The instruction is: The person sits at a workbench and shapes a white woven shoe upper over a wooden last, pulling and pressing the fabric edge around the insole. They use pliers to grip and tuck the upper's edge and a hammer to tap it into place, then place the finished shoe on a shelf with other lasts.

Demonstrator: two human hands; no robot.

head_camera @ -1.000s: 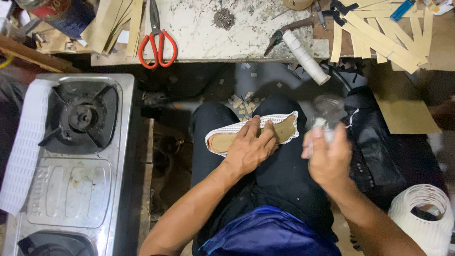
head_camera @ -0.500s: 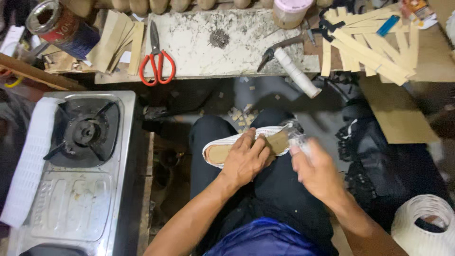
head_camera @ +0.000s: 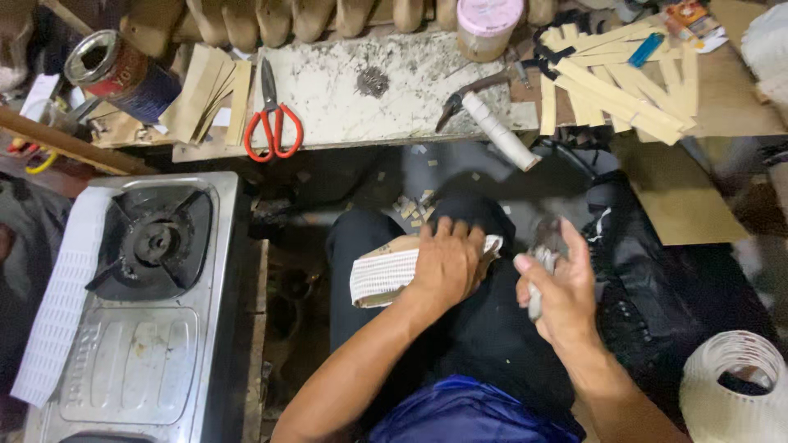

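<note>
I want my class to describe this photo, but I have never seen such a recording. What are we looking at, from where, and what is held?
There is no machine here: a seated person works with two bare hands, filmed by a camera worn on the head, looking down at the lap. The left hand presses a shoe sole piece, tan with white ribbed webbing, onto the thigh. The right hand grips a small pale tool, too blurred to identify. Ahead, the workbench bears red-handled scissors, a hammer, tan strips, a tin can and a pink-lidded jar. A gas stove stands at the person's left.
</note>
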